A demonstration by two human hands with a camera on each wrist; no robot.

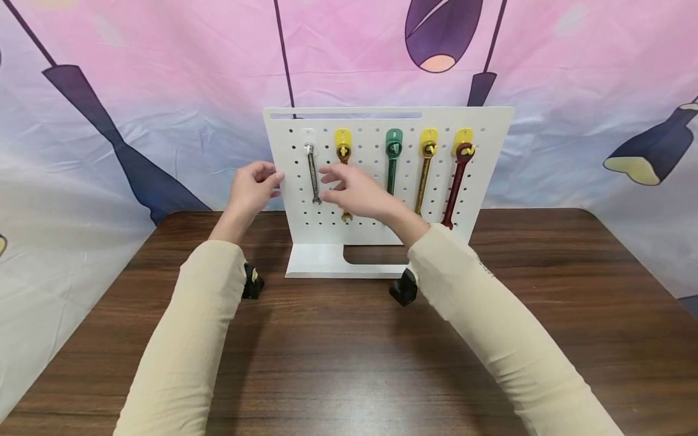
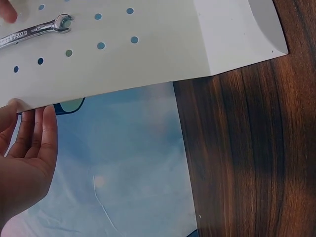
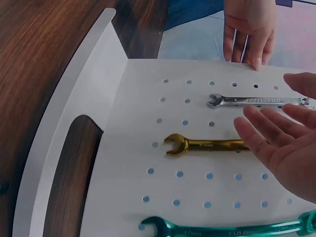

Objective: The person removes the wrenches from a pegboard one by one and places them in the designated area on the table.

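Note:
A white pegboard (image 1: 371, 230) stands upright on the table with a row of wrenches hanging on it. At its left edge my left hand (image 1: 252, 189) grips the board, thumb on the front and fingers behind, as the left wrist view shows. My right hand (image 1: 357, 191) hovers in front of the board with fingers spread and nothing in them. Close to those fingers hangs a small silver wrench (image 1: 313, 172). A gold wrench (image 3: 207, 145) hangs beside it, partly hidden by the right hand. Further right are a green wrench (image 1: 392, 169), another gold wrench (image 1: 423, 181) and a dark red wrench (image 1: 455, 184).
The board's white base (image 1: 316, 260) has a cutout and lies on the dark wooden table (image 1: 338, 363). Yellow, green and white hook plates hold the wrenches. Behind the table hangs a patterned pink and blue cloth (image 1: 191, 91).

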